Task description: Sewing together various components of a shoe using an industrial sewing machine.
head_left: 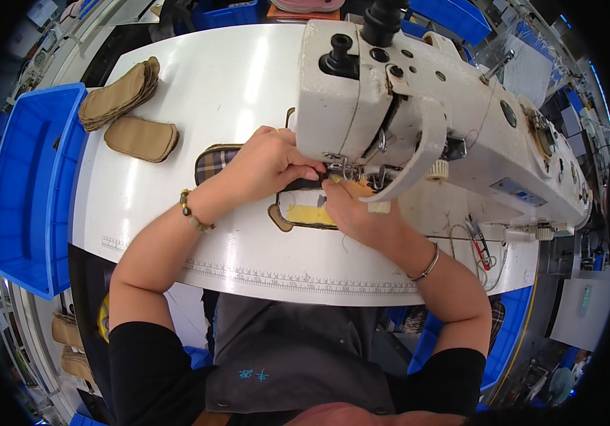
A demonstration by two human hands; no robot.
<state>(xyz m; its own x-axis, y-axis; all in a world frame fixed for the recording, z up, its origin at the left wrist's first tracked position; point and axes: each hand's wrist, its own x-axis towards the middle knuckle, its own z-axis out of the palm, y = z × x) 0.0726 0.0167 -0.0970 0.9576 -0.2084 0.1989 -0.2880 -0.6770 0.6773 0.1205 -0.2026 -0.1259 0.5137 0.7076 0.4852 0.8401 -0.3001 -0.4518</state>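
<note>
Support the plaid fabric piece (212, 163) flat at the left of the sewing machine (330, 92); its dark strip (303, 184) lies close to the needle area. The fingers of the left hand (269, 162) pinch this strip just in front of the machine's head. The fingers of the right hand (358, 213) are bent beside the same spot; their contact is hidden, so their grip cannot be told.

For good control, keep the layers flush and guide with light, even pressure. Keep fingertips clear of the needle area; clearance there is tight. Avoid pulling, which could distort the edge.

The machine's overhanging head obstructs access from above. To its right, loose thread (454, 228) and a red-handled tool (486, 255) lie on the worktop (205, 85); stray thread could snag. Far left of the machine are stacked tan pads (120, 94), a nearer tan stack (141, 138) and a blue bin (29, 192).
</note>
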